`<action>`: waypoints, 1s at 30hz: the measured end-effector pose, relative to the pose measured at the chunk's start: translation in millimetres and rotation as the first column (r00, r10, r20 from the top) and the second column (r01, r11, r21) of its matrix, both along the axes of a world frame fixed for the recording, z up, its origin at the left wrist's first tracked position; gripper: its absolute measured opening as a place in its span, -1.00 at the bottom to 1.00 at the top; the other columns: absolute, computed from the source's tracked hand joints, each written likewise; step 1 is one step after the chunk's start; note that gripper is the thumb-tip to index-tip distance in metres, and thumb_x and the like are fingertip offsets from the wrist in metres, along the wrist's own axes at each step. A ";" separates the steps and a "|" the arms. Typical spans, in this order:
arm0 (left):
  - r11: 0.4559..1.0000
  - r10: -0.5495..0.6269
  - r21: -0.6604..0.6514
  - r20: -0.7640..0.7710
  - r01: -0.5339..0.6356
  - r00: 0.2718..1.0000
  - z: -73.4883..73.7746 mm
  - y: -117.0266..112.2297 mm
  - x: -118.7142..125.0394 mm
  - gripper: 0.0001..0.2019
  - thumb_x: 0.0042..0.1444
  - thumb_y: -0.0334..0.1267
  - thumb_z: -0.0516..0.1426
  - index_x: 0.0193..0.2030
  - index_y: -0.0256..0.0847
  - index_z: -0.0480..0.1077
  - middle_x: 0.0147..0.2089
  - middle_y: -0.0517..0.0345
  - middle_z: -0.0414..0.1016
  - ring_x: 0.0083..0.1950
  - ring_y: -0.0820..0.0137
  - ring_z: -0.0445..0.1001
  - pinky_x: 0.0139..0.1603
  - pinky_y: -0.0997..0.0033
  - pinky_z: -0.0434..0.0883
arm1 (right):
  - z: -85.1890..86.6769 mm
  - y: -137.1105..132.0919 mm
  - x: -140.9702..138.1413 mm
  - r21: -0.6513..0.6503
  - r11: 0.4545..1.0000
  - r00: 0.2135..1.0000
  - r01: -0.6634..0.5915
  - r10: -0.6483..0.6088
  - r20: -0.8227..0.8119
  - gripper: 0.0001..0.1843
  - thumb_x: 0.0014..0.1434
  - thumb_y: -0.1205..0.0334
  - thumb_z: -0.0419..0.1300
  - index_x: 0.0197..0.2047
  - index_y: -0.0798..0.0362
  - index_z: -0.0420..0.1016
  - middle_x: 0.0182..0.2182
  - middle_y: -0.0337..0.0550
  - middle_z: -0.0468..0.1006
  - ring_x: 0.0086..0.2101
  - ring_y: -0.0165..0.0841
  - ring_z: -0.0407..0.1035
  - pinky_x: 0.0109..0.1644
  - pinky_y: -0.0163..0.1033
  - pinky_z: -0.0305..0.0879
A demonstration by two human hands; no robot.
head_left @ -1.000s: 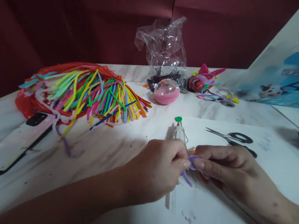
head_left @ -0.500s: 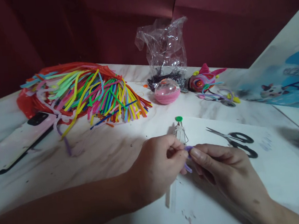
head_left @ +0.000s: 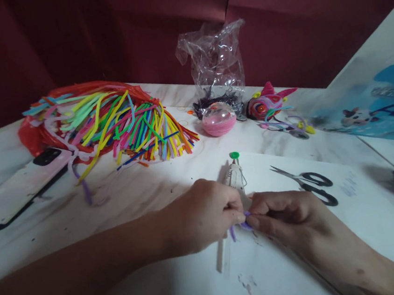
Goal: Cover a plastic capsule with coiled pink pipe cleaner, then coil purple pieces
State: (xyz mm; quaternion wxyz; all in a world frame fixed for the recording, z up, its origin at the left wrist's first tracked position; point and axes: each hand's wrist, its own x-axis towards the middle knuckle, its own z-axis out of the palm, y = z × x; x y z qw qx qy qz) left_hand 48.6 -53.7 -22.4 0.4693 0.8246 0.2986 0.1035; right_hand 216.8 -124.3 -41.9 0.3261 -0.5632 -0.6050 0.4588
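A short, bent purple pipe cleaner (head_left: 246, 226) is pinched between my two hands, low over the white paper. My left hand (head_left: 211, 216) grips it with thumb and forefinger, a loose end hanging below. My right hand (head_left: 289, 217) pinches the same pipe cleaner from the other side, fingertips almost touching the left ones. Just behind my hands a white glue gun (head_left: 235, 177) lies on the paper, its near part covered by them. A clear glue stick (head_left: 223, 255) shows below my left hand. By the glue gun's tip is a green button-like disc (head_left: 234, 155).
Black-handled scissors (head_left: 306, 184) lie right of my hands. A bundle of colourful pipe cleaners (head_left: 138, 125) and a phone (head_left: 21, 184) are at left. Behind are a clear bag (head_left: 214, 61), a pink-and-clear ball (head_left: 219, 120) and a pink fish-like craft (head_left: 266, 102). Blue packaging (head_left: 379, 105) stands right.
Both hands have moved slightly down toward me with the purple pipe cleaner, which has turned between the fingertips. More of the glue gun shows now.
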 end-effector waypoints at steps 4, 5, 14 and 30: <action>0.967 0.136 -0.237 0.162 -0.095 0.977 -5.0 -0.9 2.5 -0.85 0.03 -0.27 0.07 -0.48 -0.27 0.35 -0.62 0.27 0.36 -0.57 0.55 0.38 -0.56 0.61 0.29 | 3.7 -4.4 -4.3 0.033 0.981 0.975 0.189 -0.183 -0.124 -0.67 0.05 0.04 0.23 -0.54 0.14 0.45 -0.66 -0.27 0.24 -0.61 -0.51 -0.02 -0.59 -0.37 -0.10; 0.952 0.166 -0.288 0.191 -0.106 0.967 -6.5 -1.6 3.4 -0.85 0.03 -0.26 0.08 -0.48 -0.27 0.34 -0.62 0.28 0.35 -0.58 0.55 0.38 -0.56 0.61 0.30 | 3.2 -5.0 -5.0 0.035 0.973 0.963 0.230 -0.222 -0.153 -0.68 0.05 0.05 0.24 -0.55 0.13 0.46 -0.67 -0.26 0.24 -0.61 -0.51 -0.02 -0.59 -0.37 -0.11; 0.872 0.354 -0.454 0.331 -0.181 0.874 -11.6 -13.3 12.9 -0.89 0.05 -0.34 0.09 -0.47 -0.29 0.34 -0.61 0.27 0.36 -0.57 0.56 0.40 -0.53 0.59 0.37 | -5.0 -4.6 -15.5 0.103 0.920 0.886 0.378 -0.327 -0.330 -0.74 0.02 0.13 0.28 -0.58 0.11 0.49 -0.70 -0.25 0.32 -0.65 -0.52 0.09 -0.63 -0.41 -0.01; 0.908 0.202 -0.394 0.121 -0.140 0.972 -6.0 -3.1 5.6 -0.85 0.02 -0.32 0.09 -0.53 -0.28 0.29 -0.65 0.30 0.31 -0.62 0.59 0.34 -0.61 0.65 0.28 | -5.4 5.7 -1.7 -0.006 0.988 0.960 0.157 -0.154 -0.233 -0.51 0.09 -0.10 0.17 -0.64 0.13 0.29 -0.73 -0.30 0.21 -0.68 -0.54 0.00 -0.65 -0.40 -0.11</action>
